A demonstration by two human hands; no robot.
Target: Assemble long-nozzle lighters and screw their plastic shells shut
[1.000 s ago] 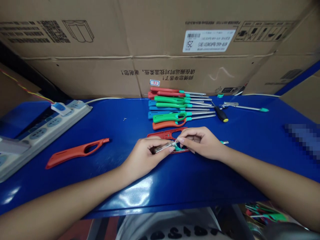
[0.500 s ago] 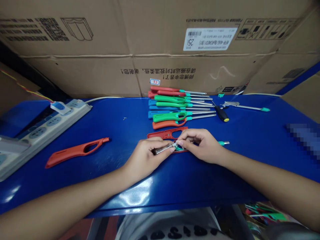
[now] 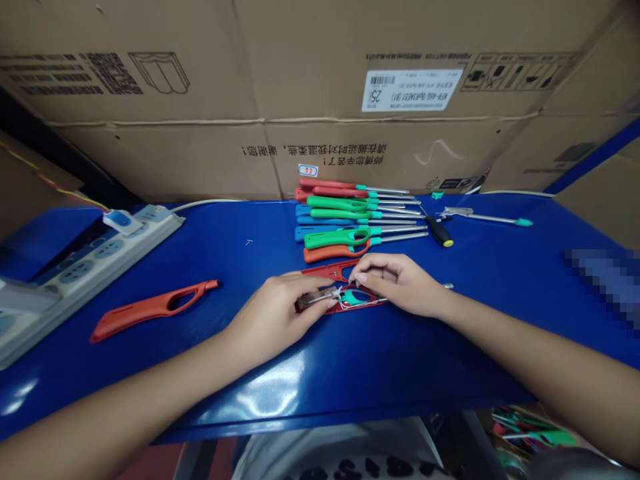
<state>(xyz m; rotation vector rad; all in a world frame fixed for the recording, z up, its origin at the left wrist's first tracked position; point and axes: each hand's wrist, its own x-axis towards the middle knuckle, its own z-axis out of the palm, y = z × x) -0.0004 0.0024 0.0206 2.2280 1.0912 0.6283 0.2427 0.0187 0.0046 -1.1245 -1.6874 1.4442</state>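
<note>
My left hand [image 3: 273,308] pinches a small clear lighter fuel tank [image 3: 316,299] with a pale fitting at its right end, between thumb and fingers. My right hand [image 3: 407,283] is closed in a pinch just right of that fitting; what lies between its fingertips is too small to make out. Beneath both hands lies an opened red lighter casing half [image 3: 345,308] holding a teal trigger [image 3: 353,297] and a thin pale wire. The other red casing half [image 3: 325,272] rests just behind it, partly covered by my fingers. A metal tip [image 3: 448,286] shows past my right wrist.
Several red, green, blue and orange lighters [image 3: 340,238] are stacked at the back, beside a black screwdriver [image 3: 440,231] and a bare lighter rod [image 3: 493,218]. An orange-red casing [image 3: 155,307] lies left, near a power strip [image 3: 100,257]. Cardboard [image 3: 200,157] stands behind.
My left hand has drawn the fuel tank slightly left and down. My right fingertips have come away from its fitting, uncovering more of the teal trigger and wire. The view has tilted slightly.
</note>
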